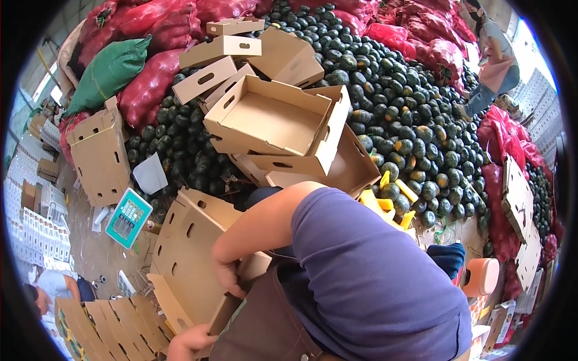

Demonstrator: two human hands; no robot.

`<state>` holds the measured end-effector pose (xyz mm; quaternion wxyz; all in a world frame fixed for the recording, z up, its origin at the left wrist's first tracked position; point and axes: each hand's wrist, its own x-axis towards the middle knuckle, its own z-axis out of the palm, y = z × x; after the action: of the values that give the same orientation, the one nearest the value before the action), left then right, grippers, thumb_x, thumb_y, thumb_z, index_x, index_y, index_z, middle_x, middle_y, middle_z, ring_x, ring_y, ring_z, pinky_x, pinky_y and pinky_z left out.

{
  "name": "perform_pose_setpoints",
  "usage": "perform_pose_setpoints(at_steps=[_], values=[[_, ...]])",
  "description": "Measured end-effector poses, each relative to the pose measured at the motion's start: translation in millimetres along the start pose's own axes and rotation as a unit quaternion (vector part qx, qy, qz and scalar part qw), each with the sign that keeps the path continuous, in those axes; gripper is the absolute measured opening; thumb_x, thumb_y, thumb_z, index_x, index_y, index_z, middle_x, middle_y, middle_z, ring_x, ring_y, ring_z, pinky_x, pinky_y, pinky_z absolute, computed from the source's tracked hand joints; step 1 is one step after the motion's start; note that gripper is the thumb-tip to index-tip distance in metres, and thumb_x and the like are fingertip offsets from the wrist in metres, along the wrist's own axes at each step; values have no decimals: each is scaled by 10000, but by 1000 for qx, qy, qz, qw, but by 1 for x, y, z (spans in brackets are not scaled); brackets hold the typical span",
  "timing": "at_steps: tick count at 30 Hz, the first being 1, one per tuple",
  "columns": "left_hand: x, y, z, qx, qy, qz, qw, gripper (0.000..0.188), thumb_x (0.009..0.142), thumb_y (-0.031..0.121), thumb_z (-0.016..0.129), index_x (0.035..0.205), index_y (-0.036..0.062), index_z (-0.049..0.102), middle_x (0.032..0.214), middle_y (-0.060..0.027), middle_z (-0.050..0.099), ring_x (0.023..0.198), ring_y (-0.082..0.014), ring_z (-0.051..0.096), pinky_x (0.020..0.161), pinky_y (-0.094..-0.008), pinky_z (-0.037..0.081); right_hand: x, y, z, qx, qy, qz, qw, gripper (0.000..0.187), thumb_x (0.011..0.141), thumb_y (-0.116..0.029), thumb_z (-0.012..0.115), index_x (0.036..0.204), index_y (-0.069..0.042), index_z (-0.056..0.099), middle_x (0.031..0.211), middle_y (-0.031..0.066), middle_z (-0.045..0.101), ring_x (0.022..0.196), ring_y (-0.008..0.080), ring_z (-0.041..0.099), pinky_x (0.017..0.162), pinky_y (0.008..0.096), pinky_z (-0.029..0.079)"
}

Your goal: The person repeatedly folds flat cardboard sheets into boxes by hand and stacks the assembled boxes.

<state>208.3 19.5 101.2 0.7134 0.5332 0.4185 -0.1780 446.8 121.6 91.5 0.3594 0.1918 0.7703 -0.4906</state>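
Observation:
A partly folded brown cardboard box (186, 265) lies tilted in front of me, its panels cut with hand holes. My right arm, in a blue sleeve, bends across from the right. My right hand (230, 278) is closed on the upright flap at the box's near right side, some of its fingers hidden. Lower down, near the bottom edge of the view, my left hand (191, 340) is closed on the near corner of the same box. My leg in dark trousers (259, 325) is against the box and hides part of it.
Stacked open cardboard trays (277, 117) rest on a large heap of dark green squash (409, 132). Red mesh sacks (156, 24) and a green sack (108, 75) stand behind. A teal-framed scale display (128, 218) is at left. Folded boxes (114, 328) line the lower left. Other people (497, 60) are at the edges.

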Motion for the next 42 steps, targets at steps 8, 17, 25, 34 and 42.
perform_pose_setpoints(at_steps=[8, 17, 25, 34, 42], values=[[-80, -13, 13, -21, 449, 178, 875, 316, 787, 143, 614, 1040, -37, 552, 961, -200, 572, 950, -320, 545, 839, -407, 430, -100, 57, -36, 413, 624, -431, 504, 325, 921, -351, 449, 1105, -94, 522, 1002, 6, 542, 967, 152, 512, 812, 347, 461], [21, -18, -2, -61, 525, 348, 774, 617, 919, 445, 392, 1365, 30, 293, 1391, -114, 311, 1225, -260, 380, 990, -414, 342, -29, 35, -30, 667, 317, -552, 387, 624, 911, -544, 335, 1326, -84, 406, 1298, 53, 476, 1137, 195, 482, 934, 371, 423], [-65, -15, -13, -280, 686, 450, 498, 511, 885, 348, 456, 1276, 26, 392, 1250, -130, 424, 1162, -298, 429, 979, -402, 341, -101, 55, -36, 426, 500, -515, 551, 418, 894, -421, 512, 1092, -57, 563, 977, 21, 607, 864, 113, 568, 762, 269, 472], [-96, -14, 43, 215, 570, -25, 793, 375, 797, 190, 620, 1130, 27, 559, 1021, -176, 581, 1041, -355, 513, 905, -420, 398, -106, 61, 19, -136, 628, -296, 707, 266, 818, -284, 642, 718, -85, 496, 676, 72, 505, 656, 221, 514, 583, 349, 418], [-99, -45, 44, 455, 358, 188, 793, 333, 810, 108, 589, 1137, 42, 575, 1078, -180, 593, 1026, -329, 551, 941, -438, 399, -131, 42, 76, -279, 469, -231, 805, 378, 809, -195, 565, 1160, -64, 518, 1012, 110, 608, 1014, 269, 551, 1020, 534, 273]])
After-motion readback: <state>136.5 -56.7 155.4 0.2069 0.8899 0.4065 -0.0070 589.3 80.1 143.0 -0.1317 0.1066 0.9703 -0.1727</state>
